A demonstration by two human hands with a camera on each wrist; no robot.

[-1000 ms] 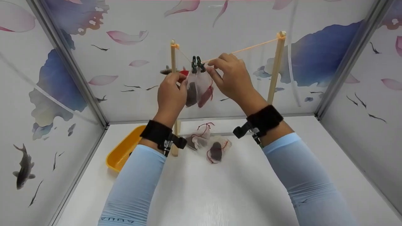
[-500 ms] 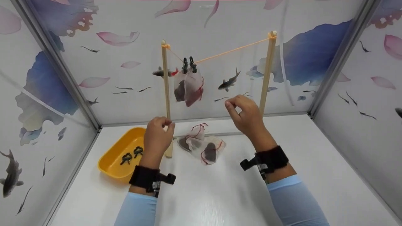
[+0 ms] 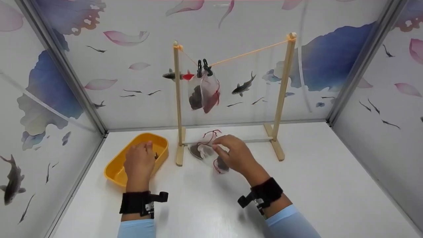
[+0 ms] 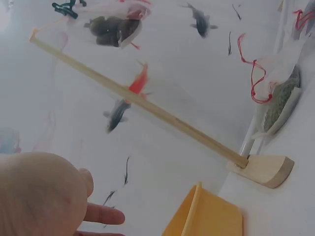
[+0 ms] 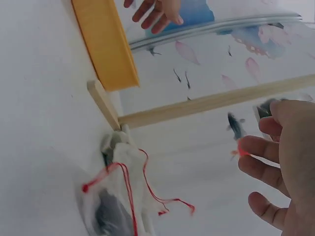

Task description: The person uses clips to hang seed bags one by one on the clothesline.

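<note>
My left hand [image 3: 139, 165] hovers over the yellow tray [image 3: 114, 165], its fingers loose and holding nothing. Part of a dark green clip [image 3: 156, 155] shows past that hand. Above the drawstring mesh bags on the table, my right hand [image 3: 239, 157] hangs with relaxed fingers and nothing in it; whether it touches them I cannot tell. One lying bag [image 3: 195, 150] has dark contents; the other bag [image 3: 220, 165] is partly hidden by the hand. Two mesh bags, one with dark contents [image 3: 195, 97] and one with reddish contents [image 3: 209, 96], hang from the cord by dark clips [image 3: 207, 68].
An orange cord [image 3: 249, 53] runs between two wooden posts, a left post [image 3: 177, 99] and a right post [image 3: 283, 89], and sags at the bags. A white bar [image 3: 254, 140] joins their feet. Printed walls [image 3: 142, 109] enclose the white table [image 3: 317, 181].
Both hands have left the hanging bags and come down. The left moved to the yellow tray, the right to the bags on the table. The hanging bags stay on the cord.
</note>
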